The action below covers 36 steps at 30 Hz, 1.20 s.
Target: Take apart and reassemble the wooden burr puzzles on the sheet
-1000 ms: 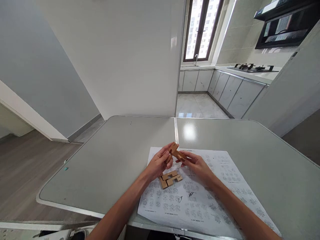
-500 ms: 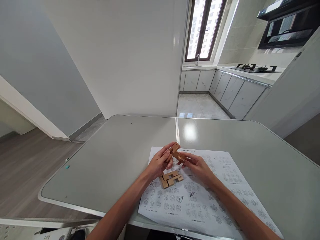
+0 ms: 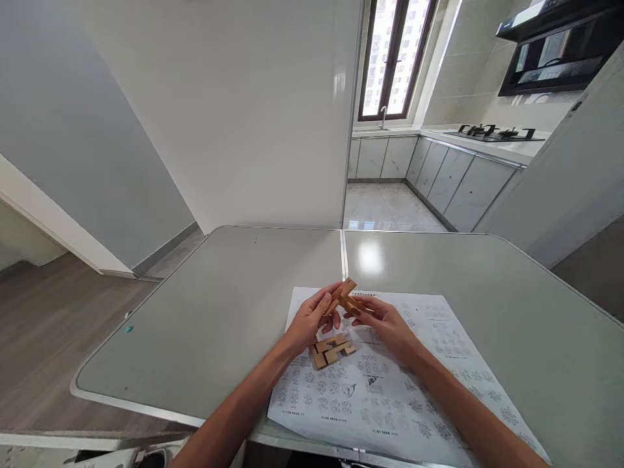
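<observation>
My left hand (image 3: 312, 317) is closed round a notched wooden puzzle piece (image 3: 342, 290), which slants up to the right above the paper. Between the fingers of my right hand (image 3: 383, 317) is a second wooden puzzle piece (image 3: 354, 305), its left end against the first one. Where exactly the two meet is partly covered by fingers. Just below, a flat group of several notched wooden pieces (image 3: 332, 351) lies on a large printed sheet (image 3: 385, 403). Rows of small line drawings and captions cover the sheet.
The sheet lies on a grey-green table (image 3: 195, 325) with a pale rim and a seam down its middle. A small teal object (image 3: 128, 329) is near the left edge. Beyond the table are a white partition (image 3: 268, 130) and a kitchen counter (image 3: 468, 175) with a gas hob.
The left piece has turned slightly and its upper end sits further right, closer across the right piece. Both hands stay nearly in place; the view has shifted a little.
</observation>
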{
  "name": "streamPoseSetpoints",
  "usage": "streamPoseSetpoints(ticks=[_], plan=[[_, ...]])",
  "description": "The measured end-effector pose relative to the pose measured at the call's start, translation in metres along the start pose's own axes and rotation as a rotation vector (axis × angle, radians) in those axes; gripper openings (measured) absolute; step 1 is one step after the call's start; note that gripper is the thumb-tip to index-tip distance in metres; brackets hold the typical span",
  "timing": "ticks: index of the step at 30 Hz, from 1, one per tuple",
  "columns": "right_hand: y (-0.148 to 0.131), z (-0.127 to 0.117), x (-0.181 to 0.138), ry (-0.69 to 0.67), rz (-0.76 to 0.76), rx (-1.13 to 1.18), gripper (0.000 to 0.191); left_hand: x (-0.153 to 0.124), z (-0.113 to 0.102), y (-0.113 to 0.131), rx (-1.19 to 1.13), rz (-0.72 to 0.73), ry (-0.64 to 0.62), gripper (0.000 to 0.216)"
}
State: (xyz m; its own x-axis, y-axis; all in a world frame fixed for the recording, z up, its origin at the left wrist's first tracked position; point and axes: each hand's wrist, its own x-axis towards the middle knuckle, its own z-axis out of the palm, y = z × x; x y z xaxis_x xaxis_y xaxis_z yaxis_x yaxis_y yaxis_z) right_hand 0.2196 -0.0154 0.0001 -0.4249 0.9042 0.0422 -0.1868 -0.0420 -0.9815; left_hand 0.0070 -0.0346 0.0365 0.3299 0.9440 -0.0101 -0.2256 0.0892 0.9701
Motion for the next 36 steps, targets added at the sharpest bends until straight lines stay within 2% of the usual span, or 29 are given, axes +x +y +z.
streamPoseSetpoints(ticks=[4,9,18,25,31,36], plan=[[0.002,-0.005,0.001,0.016,0.092,0.16,0.049,0.001,-0.001,0.001,0.216,0.046,0.075,0.069],[0.005,-0.01,0.002,-0.041,0.162,0.292,0.047,-0.001,0.001,0.0,0.338,0.119,0.144,0.062],[0.003,-0.01,0.001,-0.139,0.193,0.323,0.042,-0.006,0.006,0.002,0.418,0.181,0.005,0.066],[0.004,-0.014,-0.001,-0.112,0.209,0.407,0.042,-0.003,0.003,-0.004,0.554,0.171,0.155,0.058],[0.008,-0.017,0.0,-0.095,0.165,0.453,0.038,0.0,0.005,-0.009,0.554,0.117,-0.011,0.042],[0.005,-0.01,0.002,-0.043,0.102,0.295,0.036,0.0,0.003,-0.009,0.577,0.132,0.02,0.04]])
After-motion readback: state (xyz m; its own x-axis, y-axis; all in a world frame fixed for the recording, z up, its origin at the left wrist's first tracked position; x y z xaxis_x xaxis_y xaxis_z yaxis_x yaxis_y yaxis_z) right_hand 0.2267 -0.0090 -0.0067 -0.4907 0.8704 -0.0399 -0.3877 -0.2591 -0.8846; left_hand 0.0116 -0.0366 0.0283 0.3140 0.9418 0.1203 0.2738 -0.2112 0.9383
